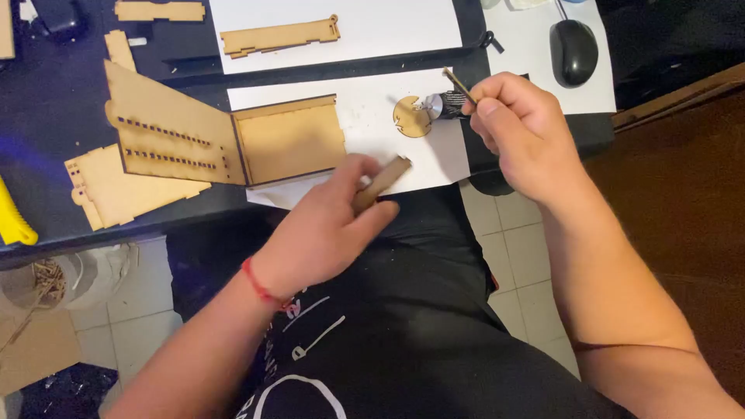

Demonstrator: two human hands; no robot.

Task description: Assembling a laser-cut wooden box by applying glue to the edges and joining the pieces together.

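Observation:
My left hand (pixel 334 225) grips a small flat wooden strip (pixel 384 180) between thumb and fingers, just in front of the desk's edge. My right hand (pixel 516 128) pinches a thin brush handle (pixel 458 84); its dark bristled tip (pixel 446 103) rests next to a round wooden disc (pixel 411 118) lying on a white paper sheet (pixel 365 89). A partly assembled laser-cut wooden box (pixel 225 140), with a slotted panel hinged open to its left, sits left of the disc.
More cut wooden pieces lie around: a long notched strip (pixel 279 36) on a second white sheet, flat panels (pixel 116 194) at the left. A black mouse (pixel 573 50) sits at top right. A yellow tool (pixel 12 221) lies at the left edge. Tiled floor below.

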